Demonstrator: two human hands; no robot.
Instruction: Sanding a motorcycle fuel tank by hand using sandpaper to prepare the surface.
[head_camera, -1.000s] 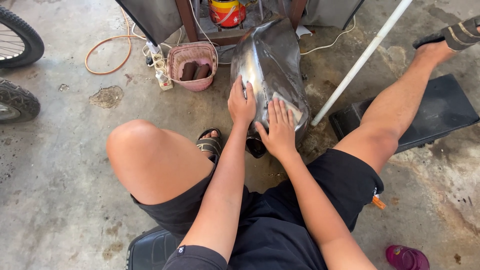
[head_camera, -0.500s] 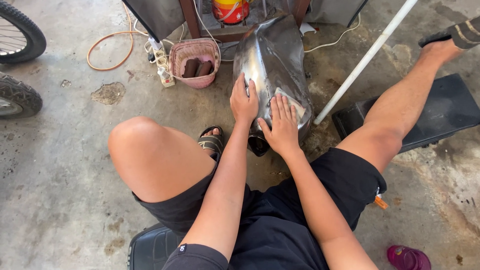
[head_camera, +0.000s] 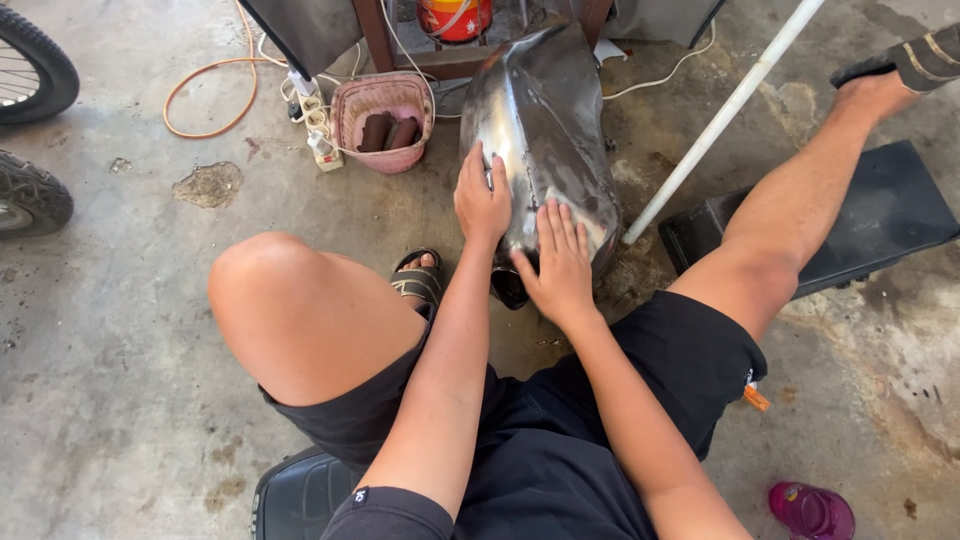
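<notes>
A bare grey metal motorcycle fuel tank (head_camera: 545, 120) lies on the concrete floor between my legs. My left hand (head_camera: 481, 198) grips its left side, fingers curled over the edge. My right hand (head_camera: 560, 262) lies flat on the tank's near end with the fingers spread; a scrap of something may be under the palm, but I cannot tell. I sit on a low black seat (head_camera: 300, 495) with my left knee bent and my right leg stretched out to the right.
A pink basket (head_camera: 382, 120) with dark rolls stands left of the tank, beside a white power strip (head_camera: 313, 122) and an orange cable (head_camera: 205, 95). A white pipe (head_camera: 725, 115) leans on the right above a black pad (head_camera: 880, 215). Tyres (head_camera: 35, 130) stand at far left. A pink bottle (head_camera: 810, 510) lies bottom right.
Both hands stay on the tank; the right hand has slid slightly along its near end. The view has shifted a little.
</notes>
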